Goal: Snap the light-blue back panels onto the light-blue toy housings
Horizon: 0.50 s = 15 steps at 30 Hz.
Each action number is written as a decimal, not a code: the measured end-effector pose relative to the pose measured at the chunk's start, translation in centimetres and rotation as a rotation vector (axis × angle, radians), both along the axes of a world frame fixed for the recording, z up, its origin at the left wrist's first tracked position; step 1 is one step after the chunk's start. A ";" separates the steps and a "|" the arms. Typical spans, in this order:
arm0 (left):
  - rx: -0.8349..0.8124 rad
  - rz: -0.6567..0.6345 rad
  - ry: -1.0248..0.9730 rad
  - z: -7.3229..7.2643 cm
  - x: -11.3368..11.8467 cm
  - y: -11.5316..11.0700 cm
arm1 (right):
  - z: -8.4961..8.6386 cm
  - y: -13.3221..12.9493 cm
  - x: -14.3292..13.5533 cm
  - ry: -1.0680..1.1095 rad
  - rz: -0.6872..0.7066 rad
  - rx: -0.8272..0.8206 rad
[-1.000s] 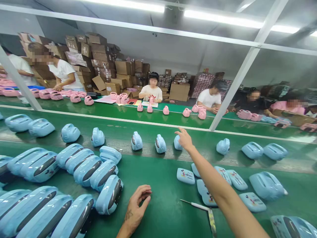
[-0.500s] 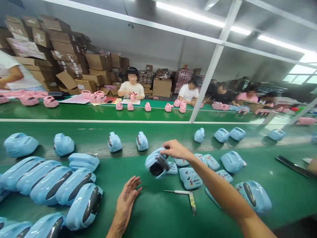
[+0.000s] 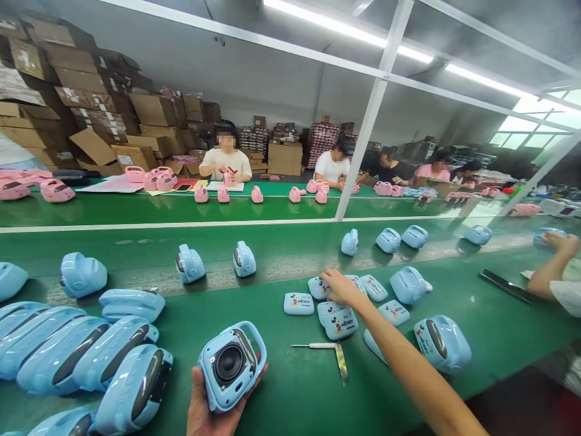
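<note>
My left hand (image 3: 213, 409) is wrapped under a light-blue portable speaker (image 3: 230, 365). Its front faces me, with a round black speaker cone exposed and a carrying handle at the right. Farther off, my right hand (image 3: 342, 286) has bent fingers on the edge of a printed front cover (image 3: 316, 287); the fingertips are partly hidden. Around that hand lie several similar light-blue covers with a cartoon print, one single cover (image 3: 298, 304) to the left. A screwdriver (image 3: 320, 346) with a thin shaft lies on the green table, touching a yellow-patterned strip (image 3: 341, 363).
Several blue speaker housings (image 3: 97, 354) stand in a row at the left. More housings (image 3: 245, 259) stand along the belt (image 3: 290, 263). At the right are a dark bar (image 3: 506, 286) and a co-worker's hand (image 3: 563, 243) on a blue housing. Other people sit across with pink housings.
The speaker has passed from my right hand to my left, which closed around it and turned its front toward me. My right hand moved onto the printed covers. The view shifted right.
</note>
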<state>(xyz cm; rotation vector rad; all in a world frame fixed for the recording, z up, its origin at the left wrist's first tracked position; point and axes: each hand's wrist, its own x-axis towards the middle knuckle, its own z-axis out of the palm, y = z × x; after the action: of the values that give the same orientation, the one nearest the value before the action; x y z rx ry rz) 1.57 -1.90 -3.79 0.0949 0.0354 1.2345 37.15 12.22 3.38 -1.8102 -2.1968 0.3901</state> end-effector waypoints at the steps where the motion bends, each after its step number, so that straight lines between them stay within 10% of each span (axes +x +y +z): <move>1: -0.043 0.023 0.017 0.1 -0.3 -0.1 | -0.2 0.2 0.5 -0.010 0.022 -0.005; 9: -0.350 0.329 0.252 0.1 -1.3 0.1 | -0.3 0.4 2.7 0.232 -0.025 0.051; 15: -0.434 0.308 0.631 3.6 0.0 0.4 | -0.5 -2.9 -1.9 0.664 0.065 -0.066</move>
<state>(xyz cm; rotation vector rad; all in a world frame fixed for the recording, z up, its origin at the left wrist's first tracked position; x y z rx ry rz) 1.53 -1.48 -0.16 0.0991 0.8894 1.4336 35.30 9.28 2.89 -1.3634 -1.7823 0.9316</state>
